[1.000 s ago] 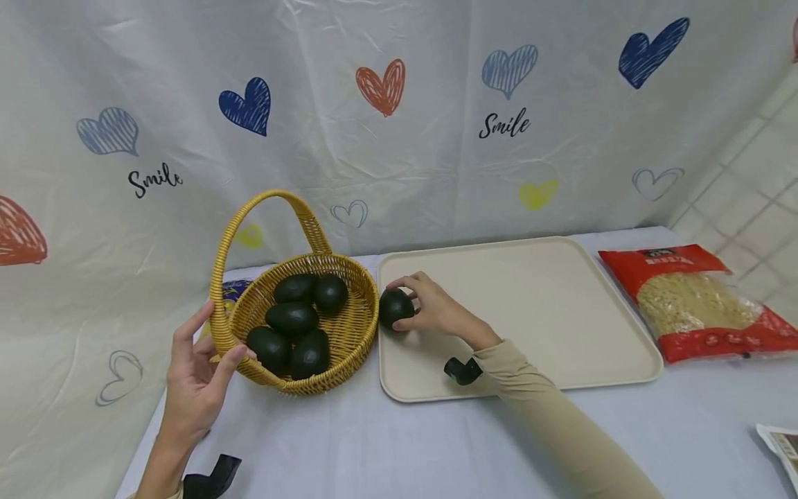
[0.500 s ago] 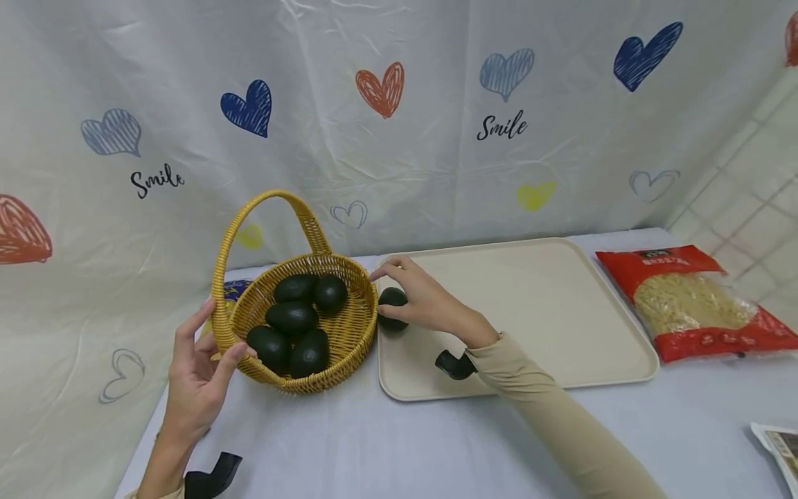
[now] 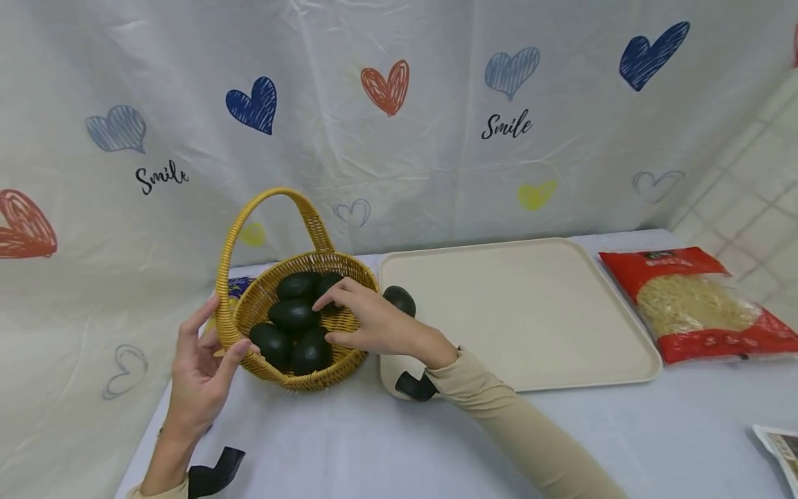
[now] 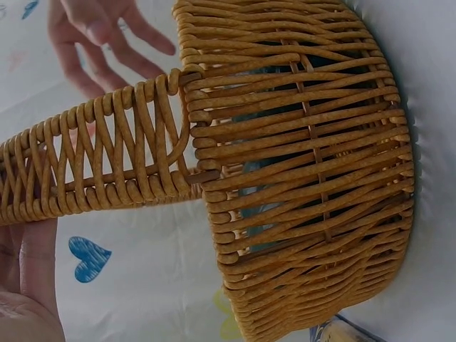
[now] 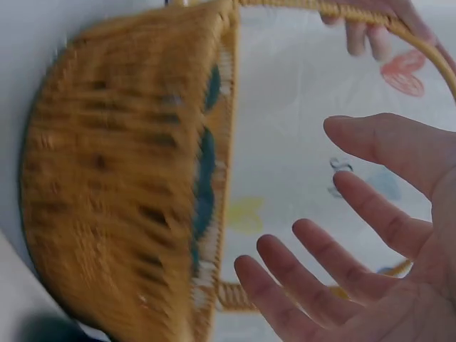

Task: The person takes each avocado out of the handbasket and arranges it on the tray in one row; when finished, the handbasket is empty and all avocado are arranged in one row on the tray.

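Note:
Dark green avocados (image 3: 293, 315), several of them, lie in a yellow wicker basket (image 3: 305, 382) on the left of the table. My left hand (image 3: 202, 378) holds the basket at the lower left of its arched handle (image 3: 224, 281), thumb in front and fingers behind. Over the right half of the basket hovers my right hand (image 3: 380, 324), its fingers spread and loosely bent. Nothing is in its grasp, as the right wrist view shows with the bare palm and fingers (image 5: 313, 303). A single avocado (image 3: 401, 299) rests at the left edge of a cream tray (image 3: 524, 312), partly covered by my right hand.
A red bag of pale pasta-like pieces (image 3: 695, 301) lies right of the tray. Another packet (image 3: 779, 447) shows at the far right edge. Behind the basket a blue packet (image 3: 239, 285) peeks out. A printed cloth (image 3: 436, 180) hangs along the back.
My right hand has let go of the avocado on the tray and moved left over the basket. My left hand stays on the handle.

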`<state>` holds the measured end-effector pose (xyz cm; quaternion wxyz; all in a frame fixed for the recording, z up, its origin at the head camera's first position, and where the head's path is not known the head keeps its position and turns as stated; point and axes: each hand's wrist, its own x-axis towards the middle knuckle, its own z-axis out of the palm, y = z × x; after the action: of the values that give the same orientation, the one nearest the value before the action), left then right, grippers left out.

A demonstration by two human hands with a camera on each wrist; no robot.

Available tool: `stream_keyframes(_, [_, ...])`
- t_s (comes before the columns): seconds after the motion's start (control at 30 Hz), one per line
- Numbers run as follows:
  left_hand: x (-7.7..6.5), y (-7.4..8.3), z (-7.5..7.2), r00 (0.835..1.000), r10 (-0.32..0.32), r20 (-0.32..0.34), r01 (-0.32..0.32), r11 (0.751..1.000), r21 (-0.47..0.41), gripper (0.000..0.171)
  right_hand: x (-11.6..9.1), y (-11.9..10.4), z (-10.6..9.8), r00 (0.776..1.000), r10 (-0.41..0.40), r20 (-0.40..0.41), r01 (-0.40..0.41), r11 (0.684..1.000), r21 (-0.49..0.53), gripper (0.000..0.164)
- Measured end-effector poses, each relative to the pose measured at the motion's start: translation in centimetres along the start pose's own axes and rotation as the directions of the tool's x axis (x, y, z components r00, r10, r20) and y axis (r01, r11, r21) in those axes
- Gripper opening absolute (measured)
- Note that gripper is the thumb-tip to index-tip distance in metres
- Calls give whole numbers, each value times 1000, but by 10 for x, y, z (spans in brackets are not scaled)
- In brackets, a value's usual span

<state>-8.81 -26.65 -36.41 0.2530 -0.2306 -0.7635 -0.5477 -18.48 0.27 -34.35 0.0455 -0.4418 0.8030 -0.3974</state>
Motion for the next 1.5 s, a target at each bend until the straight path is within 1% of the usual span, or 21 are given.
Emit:
stream_keyframes(0.13, [1, 1, 2, 1000, -8, -1, 8, 999, 37, 76, 3, 3, 17, 999, 22, 49, -23, 999, 32, 38])
stream_keyframes(0.23, [1, 1, 3, 1000, -1, 2, 1, 999, 41, 75, 5, 6, 27, 996, 39, 74, -40, 999, 21, 38])
stream_keyframes(0.33, [2, 2, 4, 1000, 8, 6, -8, 999, 46, 74, 7, 7, 33, 994, 57, 88, -57, 998, 5, 37])
stream_keyframes(0.5, [3, 4, 5, 1000, -24, 4, 24, 997, 77, 77, 11, 7, 37, 989, 105, 106, -103, 994, -21, 39])
stream_keyframes(0.57, [3, 4, 5, 1000, -23, 5, 23, 997, 67, 76, 13, 7, 38, 984, 133, 116, -129, 991, -39, 40])
stream_keyframes(0.63, [4, 4, 5, 1000, -8, 9, 7, 999, 48, 74, 16, 6, 39, 979, 157, 129, -151, 987, -59, 41])
stream_keyframes(0.73, [5, 3, 4, 1000, 15, 10, -15, 1000, 2, 71, 21, 5, 42, 975, 171, 144, -160, 983, -86, 42])
stream_keyframes(0.8, [5, 2, 4, 1000, 16, 11, -16, 1000, -13, 71, 24, 4, 44, 974, 171, 151, -157, 983, -100, 41])
stream_keyframes(0.93, [5, 2, 3, 1000, 11, 11, -11, 1000, -18, 71, 30, 4, 48, 971, 181, 159, -157, 976, -150, 40])
stream_keyframes(1.0, [5, 1, 2, 1000, 5, 10, -5, 1000, -3, 70, 32, 4, 51, 968, 191, 164, -160, 970, -184, 40])
stream_keyframes(1.13, [5, 0, 2, 1000, 13, 15, -13, 1000, -6, 70, 36, 4, 55, 961, 216, 173, -172, 956, -238, 41])
stream_keyframes(1.23, [5, 0, 2, 1000, 18, 14, -18, 1000, -4, 71, 39, 3, 58, 958, 231, 169, -183, 948, -260, 43])
stream_keyframes(1.3, [5, 0, 2, 1000, 10, 12, -10, 1000, 11, 71, 41, 2, 60, 956, 243, 163, -194, 943, -269, 46])
stream_keyframes(1.37, [4, 0, 1, 1000, 10, 12, -10, 1000, -6, 71, 43, 1, 63, 955, 253, 153, -205, 940, -273, 47])
stream_keyframes(1.5, [3, 0, 0, 1000, -3, 11, 4, 1000, -16, 69, 44, -2, 68, 947, 295, 129, -255, 932, -257, 50])
